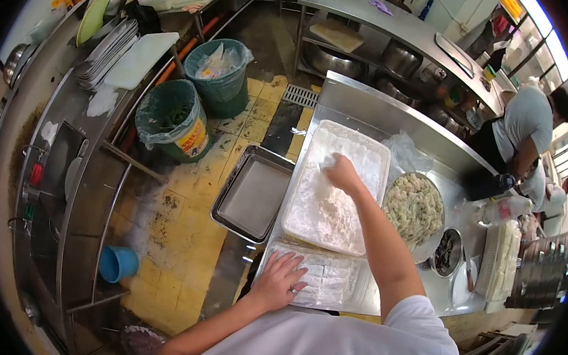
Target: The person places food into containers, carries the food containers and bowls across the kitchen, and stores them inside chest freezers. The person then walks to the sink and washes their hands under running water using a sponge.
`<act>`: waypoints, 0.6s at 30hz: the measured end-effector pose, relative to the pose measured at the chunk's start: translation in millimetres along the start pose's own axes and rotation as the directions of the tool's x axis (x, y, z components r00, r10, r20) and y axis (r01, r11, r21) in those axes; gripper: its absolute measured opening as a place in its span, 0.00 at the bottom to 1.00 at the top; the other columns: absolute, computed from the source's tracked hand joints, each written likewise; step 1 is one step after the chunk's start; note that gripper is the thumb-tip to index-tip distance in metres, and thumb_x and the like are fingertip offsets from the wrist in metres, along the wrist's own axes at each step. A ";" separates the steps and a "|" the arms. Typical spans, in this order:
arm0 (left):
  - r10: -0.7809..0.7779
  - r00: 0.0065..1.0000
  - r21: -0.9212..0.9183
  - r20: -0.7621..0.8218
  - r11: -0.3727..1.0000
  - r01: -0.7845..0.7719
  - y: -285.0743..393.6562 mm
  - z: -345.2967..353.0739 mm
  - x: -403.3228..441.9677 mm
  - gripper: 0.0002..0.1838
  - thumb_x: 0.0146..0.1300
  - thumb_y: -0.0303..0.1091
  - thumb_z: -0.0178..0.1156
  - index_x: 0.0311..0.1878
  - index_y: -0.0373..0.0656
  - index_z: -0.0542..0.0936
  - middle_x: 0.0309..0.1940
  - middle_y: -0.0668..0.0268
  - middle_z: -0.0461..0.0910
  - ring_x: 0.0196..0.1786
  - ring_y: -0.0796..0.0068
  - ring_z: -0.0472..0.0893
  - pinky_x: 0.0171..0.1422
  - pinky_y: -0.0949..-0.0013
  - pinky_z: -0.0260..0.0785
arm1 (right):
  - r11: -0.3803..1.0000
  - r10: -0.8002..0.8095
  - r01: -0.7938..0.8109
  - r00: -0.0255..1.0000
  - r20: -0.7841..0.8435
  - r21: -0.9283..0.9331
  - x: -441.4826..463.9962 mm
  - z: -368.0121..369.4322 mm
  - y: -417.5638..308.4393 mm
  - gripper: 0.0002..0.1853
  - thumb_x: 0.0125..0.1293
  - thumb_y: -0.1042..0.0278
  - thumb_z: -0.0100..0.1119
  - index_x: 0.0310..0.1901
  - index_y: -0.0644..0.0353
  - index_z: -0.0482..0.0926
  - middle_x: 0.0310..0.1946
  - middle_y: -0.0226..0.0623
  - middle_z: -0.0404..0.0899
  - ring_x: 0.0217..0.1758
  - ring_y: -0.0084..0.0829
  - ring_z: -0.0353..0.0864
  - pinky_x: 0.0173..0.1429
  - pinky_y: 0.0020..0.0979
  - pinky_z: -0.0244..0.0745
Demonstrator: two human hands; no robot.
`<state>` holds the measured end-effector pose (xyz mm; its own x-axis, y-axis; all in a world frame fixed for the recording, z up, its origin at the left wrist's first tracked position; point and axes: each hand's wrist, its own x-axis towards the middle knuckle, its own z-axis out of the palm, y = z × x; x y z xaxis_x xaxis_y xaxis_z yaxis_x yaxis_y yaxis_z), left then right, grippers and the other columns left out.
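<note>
My left hand point(280, 280) rests with fingers spread on a shallow clear tray point(348, 292) of floured white blocks point(322, 279) set in rows. A ring shows on one finger. Reaching into a large white tub point(292, 207) of white powder point(337, 213), my right hand point(344, 175) has its fingers curled down at the powder. Its fingertips are blurred, and anything in them is hidden. To the right of that forearm is a big round bowl of pale chopped filling with green bits point(415, 208). A smaller metal bowl point(447, 252) holds dark pieces.
An empty metal pan point(254, 192) sits left of the tub. Two green bins point(176, 119) stand on the yellow floor, near a sink counter with stacked plates point(109, 53). A knife point(469, 270) lies at the right. A person point(524, 127) works at the far right.
</note>
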<state>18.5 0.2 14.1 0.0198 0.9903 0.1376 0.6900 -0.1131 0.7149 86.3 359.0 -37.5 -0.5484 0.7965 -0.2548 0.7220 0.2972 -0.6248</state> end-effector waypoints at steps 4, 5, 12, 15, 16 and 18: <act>0.049 0.999 0.014 -0.010 0.999 -0.049 -4.9 -4.6 5.9 0.19 0.65 0.41 0.66 0.56 0.42 0.84 0.64 0.54 0.77 0.72 0.50 0.70 0.78 0.39 0.55 | 0.893 0.245 -0.304 0.947 0.209 0.331 -36.5 -42.2 -6.0 0.26 0.63 0.58 0.67 0.54 0.73 0.80 0.46 0.62 0.85 0.47 0.53 0.88 0.49 0.46 0.82; 0.055 0.998 0.012 -0.014 0.998 -0.055 -5.5 -4.8 8.3 0.19 0.65 0.41 0.66 0.56 0.42 0.84 0.64 0.54 0.77 0.72 0.50 0.70 0.78 0.40 0.55 | 0.906 0.288 -0.337 0.934 0.214 0.255 -40.7 -49.4 -9.8 0.26 0.63 0.56 0.68 0.52 0.73 0.81 0.47 0.62 0.84 0.47 0.53 0.88 0.49 0.46 0.82; 0.075 0.996 0.013 -0.048 0.997 -0.075 -1.5 -8.3 16.9 0.19 0.60 0.36 0.70 0.53 0.42 0.85 0.62 0.56 0.79 0.71 0.52 0.72 0.78 0.42 0.57 | 0.913 0.091 -0.043 0.991 0.101 -0.406 -33.8 18.6 -37.7 0.25 0.60 0.56 0.69 0.51 0.69 0.81 0.46 0.58 0.85 0.51 0.55 0.86 0.55 0.48 0.82; 0.077 0.995 0.000 -0.055 0.997 -0.078 -1.1 -9.4 9.9 0.18 0.62 0.37 0.68 0.54 0.42 0.84 0.62 0.56 0.79 0.71 0.52 0.71 0.78 0.41 0.57 | 0.929 0.068 -0.066 0.998 -0.006 -0.365 -53.0 17.6 -58.3 0.19 0.59 0.66 0.63 0.52 0.62 0.81 0.44 0.58 0.84 0.47 0.55 0.86 0.53 0.50 0.82; 0.081 0.995 -0.006 -0.058 0.997 -0.081 -2.4 -10.0 8.0 0.17 0.64 0.38 0.67 0.54 0.42 0.84 0.63 0.56 0.78 0.71 0.51 0.71 0.78 0.41 0.57 | 0.940 -0.014 -0.004 0.999 -0.050 -0.341 -62.9 17.5 -55.6 0.18 0.60 0.67 0.62 0.51 0.61 0.81 0.43 0.58 0.83 0.46 0.55 0.86 0.52 0.50 0.82; 0.058 0.995 -0.011 -0.075 0.998 -0.059 -4.1 -10.0 1.6 0.17 0.63 0.37 0.67 0.53 0.42 0.84 0.62 0.56 0.79 0.71 0.51 0.72 0.77 0.41 0.57 | 0.945 -0.175 0.124 0.974 -0.146 -0.304 -88.1 12.1 -45.2 0.16 0.60 0.70 0.60 0.50 0.59 0.81 0.43 0.56 0.83 0.45 0.56 0.85 0.52 0.50 0.82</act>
<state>8.5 1.4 18.2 0.0055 0.9731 0.2301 0.6796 -0.1724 0.7130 96.8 269.0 4.2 -0.5988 0.8003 -0.0310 0.7420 0.5398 -0.3976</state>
